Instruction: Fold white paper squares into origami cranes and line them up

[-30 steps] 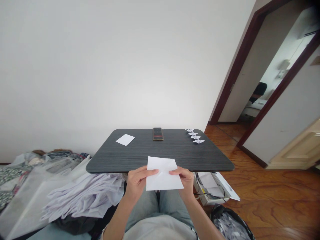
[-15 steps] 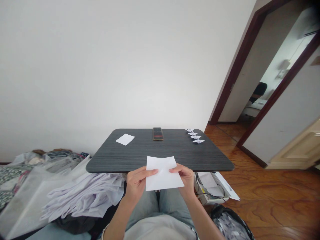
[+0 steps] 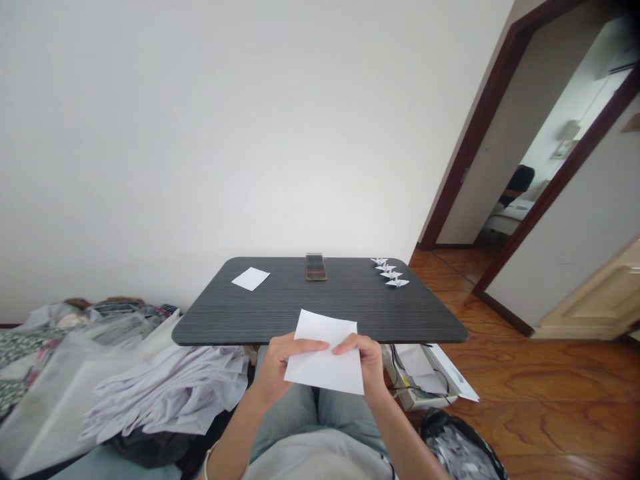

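A white sheet of paper is held tilted over my lap, just off the table's near edge. My left hand grips its left side, thumb lying across the top face. On the opposite side my right hand pinches it the same way, and the two thumbs almost meet near the middle. The fingers under the sheet are hidden. Another white sheet lies flat at the table's left. Several small folded white paper cranes stand in a row at the far right of the table.
The dark table stands against a white wall. A phone-like dark object rests at its back middle. Folded white cloth is piled at left. To the right are a box with cables and a black bag of scraps.
Both hands have slid inward on the sheet, bringing the thumbs closer together. The paper has turned a little, its right side dropping lower. Things on the table have not moved.
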Motion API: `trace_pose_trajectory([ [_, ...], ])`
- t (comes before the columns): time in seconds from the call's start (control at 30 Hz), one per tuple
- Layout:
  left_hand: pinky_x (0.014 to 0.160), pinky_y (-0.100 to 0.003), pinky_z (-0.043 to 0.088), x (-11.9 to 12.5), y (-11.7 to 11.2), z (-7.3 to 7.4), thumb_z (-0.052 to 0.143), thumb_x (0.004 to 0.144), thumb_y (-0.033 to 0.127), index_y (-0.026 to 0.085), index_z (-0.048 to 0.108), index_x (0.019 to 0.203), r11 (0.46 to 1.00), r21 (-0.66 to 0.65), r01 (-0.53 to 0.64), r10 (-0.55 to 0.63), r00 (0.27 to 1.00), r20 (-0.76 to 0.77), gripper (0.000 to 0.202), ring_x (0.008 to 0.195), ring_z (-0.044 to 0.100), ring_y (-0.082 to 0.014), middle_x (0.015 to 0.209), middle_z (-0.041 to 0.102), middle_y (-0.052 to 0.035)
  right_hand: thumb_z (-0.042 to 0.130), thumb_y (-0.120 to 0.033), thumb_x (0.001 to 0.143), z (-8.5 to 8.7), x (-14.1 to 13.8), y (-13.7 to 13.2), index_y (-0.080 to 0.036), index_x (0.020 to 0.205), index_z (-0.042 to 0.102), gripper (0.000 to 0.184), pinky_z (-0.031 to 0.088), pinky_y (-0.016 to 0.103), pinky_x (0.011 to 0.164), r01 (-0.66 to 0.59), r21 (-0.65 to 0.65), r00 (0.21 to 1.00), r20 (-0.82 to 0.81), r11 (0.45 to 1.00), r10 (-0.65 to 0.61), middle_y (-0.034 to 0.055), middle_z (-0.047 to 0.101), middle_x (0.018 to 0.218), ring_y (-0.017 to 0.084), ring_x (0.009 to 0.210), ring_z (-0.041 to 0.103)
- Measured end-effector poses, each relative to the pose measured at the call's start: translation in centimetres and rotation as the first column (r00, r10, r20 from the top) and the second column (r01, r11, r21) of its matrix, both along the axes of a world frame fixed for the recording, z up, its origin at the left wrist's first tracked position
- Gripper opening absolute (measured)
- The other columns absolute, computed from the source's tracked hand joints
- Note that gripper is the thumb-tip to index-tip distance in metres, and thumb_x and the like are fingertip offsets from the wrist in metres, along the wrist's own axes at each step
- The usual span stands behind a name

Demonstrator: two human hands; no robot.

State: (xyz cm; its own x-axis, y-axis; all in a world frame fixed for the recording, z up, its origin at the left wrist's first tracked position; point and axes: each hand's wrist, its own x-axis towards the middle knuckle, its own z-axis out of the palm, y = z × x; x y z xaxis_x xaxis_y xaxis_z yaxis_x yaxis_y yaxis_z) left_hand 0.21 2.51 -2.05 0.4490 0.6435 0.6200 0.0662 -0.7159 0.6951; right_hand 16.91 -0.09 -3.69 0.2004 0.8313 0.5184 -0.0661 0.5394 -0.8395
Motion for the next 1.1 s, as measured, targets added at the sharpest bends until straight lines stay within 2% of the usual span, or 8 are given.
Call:
trace_pose_trajectory([
  [0.2, 0.057, -0.023, 0.047, -0.4, -0.2, 0.0, 0.053, 0.083, 0.027, 0.019, 0.072, 0.094, 0.990, 0.117, -0.074, 0.085, 0.992, -0.092, 0.024, 0.069, 0.064, -0.0175, 0.087, 0.069, -0.0101, 0.074, -0.020, 0.056, -1.6, 0.2, 0.3, -0.020, 0.057, 0.065, 0.010, 0.037, 0.020, 0.043, -0.011, -0.027, 0.999, -0.053, 1.000, 0.009, -0.0016, 0.062, 0.052, 0.012, 0.045, 0.051],
  [0.3, 0.057, -0.022, 0.047, -0.4, -0.4, 0.1, 0.055, 0.081, 0.024, 0.020, 0.070, 0.097, 0.969, 0.209, -0.130, 0.149, 0.986, -0.080, 0.023, 0.070, 0.064, -0.0167, 0.086, 0.067, -0.0095, 0.074, -0.019, 0.057, -1.5, 0.1, 0.3, -0.019, 0.060, 0.064, 0.010, 0.037, 0.021, 0.046, -0.018, -0.030, 0.997, -0.070, 0.999, 0.016, -0.0007, 0.062, 0.059, 0.013, 0.051, 0.052],
  [0.4, 0.055, -0.022, 0.046, -0.3, -0.5, 0.1, 0.057, 0.079, 0.023, 0.020, 0.070, 0.095, 0.955, 0.238, -0.175, 0.189, 0.981, -0.038, 0.021, 0.067, 0.063, -0.0158, 0.084, 0.067, -0.0084, 0.072, -0.018, 0.060, -1.0, 0.0, 0.1, -0.020, 0.062, 0.064, 0.008, 0.041, 0.023, 0.053, -0.021, 0.011, 0.998, -0.061, 1.000, 0.022, 0.0027, 0.063, 0.071, 0.017, 0.063, 0.056],
  [0.57, 0.053, -0.021, 0.044, 0.0, -0.3, 0.0, 0.060, 0.077, 0.024, 0.018, 0.069, 0.078, 0.967, 0.171, -0.188, 0.181, 0.982, 0.051, 0.011, 0.062, 0.061, -0.0140, 0.077, 0.067, -0.0059, 0.071, -0.018, 0.063, -0.6, 0.0, 0.1, -0.021, 0.062, 0.065, 0.007, 0.041, 0.024, 0.055, -0.030, 0.050, 0.997, -0.068, 0.998, 0.034, 0.0024, 0.061, 0.073, 0.017, 0.066, 0.056],
  [0.73, 0.053, -0.021, 0.043, 0.1, -0.3, -0.4, 0.059, 0.077, 0.029, 0.018, 0.068, 0.071, 0.975, 0.095, -0.202, 0.194, 0.977, 0.087, 0.016, 0.058, 0.059, -0.0133, 0.072, 0.067, -0.0049, 0.071, -0.022, 0.066, -0.6, -0.2, 0.0, -0.021, 0.059, 0.064, 0.009, 0.040, 0.025, 0.055, 0.003, 0.056, 0.998, -0.059, 0.998, 0.000, 0.0028, 0.061, 0.072, 0.018, 0.066, 0.056],
  [0.93, 0.047, -0.020, 0.041, 0.7, -1.0, -0.4, 0.066, 0.069, 0.031, 0.017, 0.065, 0.060, 0.967, -0.077, -0.241, 0.251, 0.952, 0.176, 0.017, 0.049, 0.055, -0.0123, 0.056, 0.064, -0.0016, 0.071, -0.024, 0.065, -0.8, -0.3, -0.2, -0.020, 0.058, 0.062, 0.011, 0.039, 0.024, 0.053, 0.077, 0.088, 0.995, -0.064, 0.993, -0.071, 0.0020, 0.062, 0.070, 0.016, 0.061, 0.055],
  [1.03, 0.045, -0.019, 0.039, 1.1, -1.3, -0.3, 0.068, 0.068, 0.031, 0.016, 0.062, 0.058, 0.959, -0.144, -0.243, 0.267, 0.946, 0.182, 0.018, 0.046, 0.052, -0.0107, 0.053, 0.062, -0.0003, 0.072, -0.025, 0.064, -0.8, -0.3, -0.4, -0.019, 0.057, 0.062, 0.014, 0.041, 0.024, 0.052, 0.114, 0.054, 0.993, -0.050, 0.992, -0.111, 0.0013, 0.062, 0.064, 0.015, 0.057, 0.054],
  [1.1, 0.046, -0.019, 0.039, 1.4, -1.4, -0.2, 0.067, 0.069, 0.032, 0.016, 0.060, 0.057, 0.944, -0.207, -0.257, 0.296, 0.937, 0.186, 0.021, 0.046, 0.049, -0.0094, 0.051, 0.059, 0.0012, 0.072, -0.028, 0.065, -0.7, -0.5, -0.4, -0.019, 0.057, 0.062, 0.016, 0.043, 0.024, 0.049, 0.086, -0.017, 0.993, -0.075, 0.996, -0.087, 0.0010, 0.062, 0.059, 0.014, 0.053, 0.054],
])
